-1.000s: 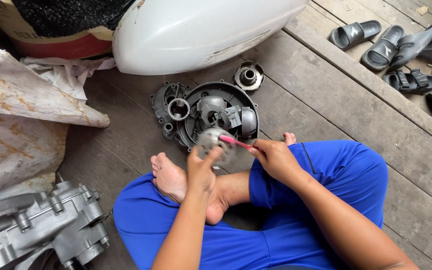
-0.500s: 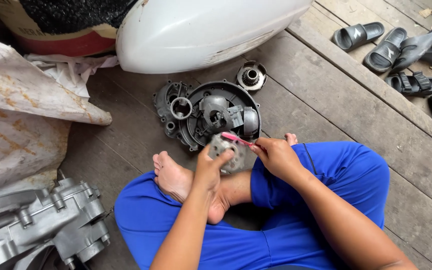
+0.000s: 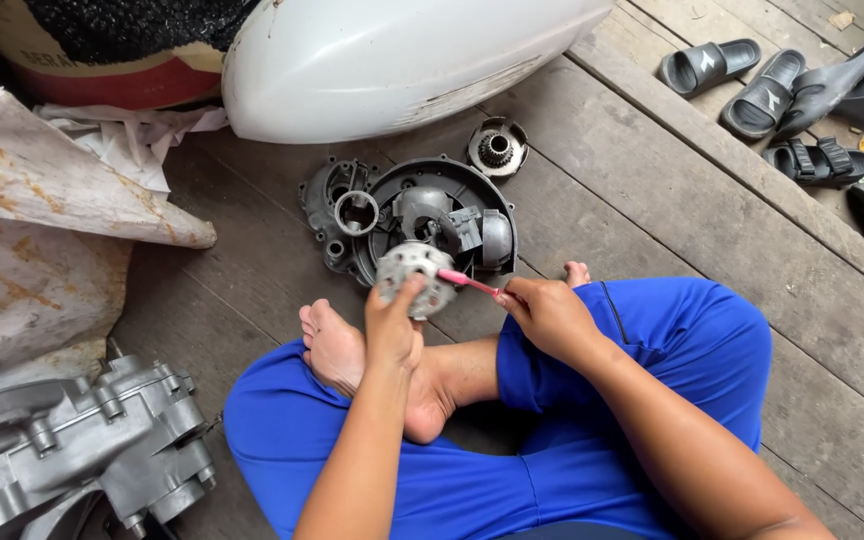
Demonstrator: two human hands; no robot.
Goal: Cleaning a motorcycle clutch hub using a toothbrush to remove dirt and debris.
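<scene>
While my left hand (image 3: 393,325) grips a round grey metal part with holes (image 3: 414,278) by its lower edge, my right hand (image 3: 549,315) pinches a thin pink-handled brush (image 3: 472,284), its tip touching that part's right side. Just beyond both hands, a dark round engine cover (image 3: 422,215) lies on the wooden plank floor (image 3: 652,210). Farther past it sits a small toothed gear piece (image 3: 497,148), near a white curved body panel (image 3: 402,60). Beside my left forearm rests a silver engine casing (image 3: 72,440).

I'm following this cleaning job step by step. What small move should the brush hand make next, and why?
Probably a short stroke across the round metal part. The left hand holds it up off the floor, and the right hand has the pink brush with its tip at the part's edge.
</scene>
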